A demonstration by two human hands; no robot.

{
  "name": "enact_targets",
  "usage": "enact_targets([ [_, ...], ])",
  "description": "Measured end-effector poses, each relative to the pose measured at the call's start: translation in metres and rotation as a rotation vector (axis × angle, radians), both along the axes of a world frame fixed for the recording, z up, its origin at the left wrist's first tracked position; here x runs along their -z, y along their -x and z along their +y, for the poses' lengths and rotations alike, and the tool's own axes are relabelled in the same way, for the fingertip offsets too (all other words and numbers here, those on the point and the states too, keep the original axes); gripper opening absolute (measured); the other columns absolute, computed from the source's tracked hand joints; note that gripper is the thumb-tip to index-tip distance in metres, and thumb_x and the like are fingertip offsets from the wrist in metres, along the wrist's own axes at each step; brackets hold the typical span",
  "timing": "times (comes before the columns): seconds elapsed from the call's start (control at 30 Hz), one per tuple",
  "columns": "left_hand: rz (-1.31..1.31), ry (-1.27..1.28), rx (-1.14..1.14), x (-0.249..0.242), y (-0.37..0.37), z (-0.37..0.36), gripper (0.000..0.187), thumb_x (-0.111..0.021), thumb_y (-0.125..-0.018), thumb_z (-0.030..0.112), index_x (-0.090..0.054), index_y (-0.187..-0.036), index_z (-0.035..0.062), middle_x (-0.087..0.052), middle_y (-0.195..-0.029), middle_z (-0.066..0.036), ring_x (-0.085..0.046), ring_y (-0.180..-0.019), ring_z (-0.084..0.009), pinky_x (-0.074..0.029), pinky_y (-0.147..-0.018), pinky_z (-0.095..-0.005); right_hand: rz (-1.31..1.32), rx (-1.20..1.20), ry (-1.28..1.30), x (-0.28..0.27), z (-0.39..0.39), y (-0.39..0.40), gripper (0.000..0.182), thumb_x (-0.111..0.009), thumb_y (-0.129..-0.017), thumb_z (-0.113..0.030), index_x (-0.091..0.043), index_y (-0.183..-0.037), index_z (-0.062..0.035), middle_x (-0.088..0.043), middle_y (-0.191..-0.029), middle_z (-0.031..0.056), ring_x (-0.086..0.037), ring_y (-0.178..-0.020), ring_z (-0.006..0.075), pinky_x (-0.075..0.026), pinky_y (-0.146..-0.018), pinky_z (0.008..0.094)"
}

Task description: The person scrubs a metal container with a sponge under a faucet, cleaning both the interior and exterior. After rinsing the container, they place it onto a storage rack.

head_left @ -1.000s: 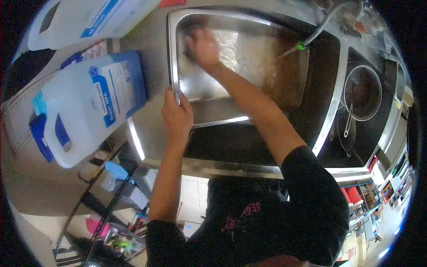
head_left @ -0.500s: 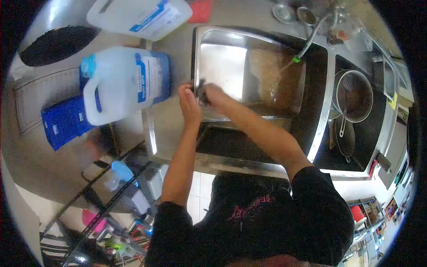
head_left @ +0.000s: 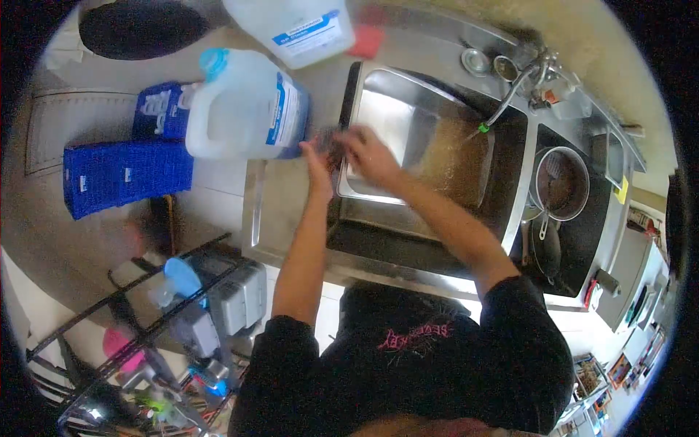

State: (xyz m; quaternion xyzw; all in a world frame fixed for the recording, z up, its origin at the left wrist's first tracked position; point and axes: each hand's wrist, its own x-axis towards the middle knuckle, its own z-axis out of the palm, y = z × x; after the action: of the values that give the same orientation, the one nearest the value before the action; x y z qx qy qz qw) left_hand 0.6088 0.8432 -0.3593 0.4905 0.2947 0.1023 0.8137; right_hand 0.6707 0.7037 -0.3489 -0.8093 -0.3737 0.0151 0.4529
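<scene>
My left hand (head_left: 318, 173) is at the left edge of the sink, its fingers curled against a dark, fuzzy wad (head_left: 330, 148) that looks like a scourer. From the other side my right hand (head_left: 371, 156) grips the same wad, fingers bent. Blur hides its exact shape and the fingertips. Just under my right hand is the left rim of a rectangular steel pan (head_left: 386, 98), which sits in the sink (head_left: 393, 242). Brownish water lies in the pan's right part. Above it reaches a tap (head_left: 510, 95) with a green tip, a thin stream coming out.
Left of my hands stand two large white jugs (head_left: 244, 102) (head_left: 298, 33) with blue labels. Blue baskets (head_left: 127, 175) are beyond. A second basin on the right holds a pot (head_left: 561, 182) and a dark pan (head_left: 546, 251). A black rack (head_left: 145, 331) with utensils is lower left.
The view has shifted, so the jugs and sink appear further right. My right hand has lifted slightly and shows more clearly; both hands stay together at the wad.
</scene>
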Motion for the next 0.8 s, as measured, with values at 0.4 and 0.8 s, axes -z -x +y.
enact_targets([
  [0.4, 0.179, -0.246, 0.678, -0.064, 0.049, -0.02, 0.043, -0.036, -0.101, 0.038, -0.062, -0.108, 0.0055, -0.063, -0.093, -0.004, -0.058, -0.086, -0.0141, -0.046, -0.077, -0.0285, 1.148, 0.344, -0.583, -0.027, -0.057, 0.047, 0.029, -0.047, -0.093, -0.025, -0.043, -0.114, -0.0049, -0.055, -0.093, 0.0097, -0.056, -0.085, 0.0179, -0.048, -0.072, 0.0311],
  [0.8, -0.297, -0.777, 0.68, -0.141, 0.045, -0.087, 0.027, -0.049, -0.095, 0.011, -0.057, -0.119, 0.003, -0.062, -0.117, -0.009, -0.057, -0.109, -0.0177, -0.043, -0.095, -0.0299, 0.971, 0.297, -0.318, -0.127, -0.199, 0.035, 0.044, -0.062, -0.085, -0.016, -0.053, -0.124, 0.0032, -0.064, -0.112, 0.0155, -0.06, -0.102, 0.0213, -0.049, -0.085, 0.0325],
])
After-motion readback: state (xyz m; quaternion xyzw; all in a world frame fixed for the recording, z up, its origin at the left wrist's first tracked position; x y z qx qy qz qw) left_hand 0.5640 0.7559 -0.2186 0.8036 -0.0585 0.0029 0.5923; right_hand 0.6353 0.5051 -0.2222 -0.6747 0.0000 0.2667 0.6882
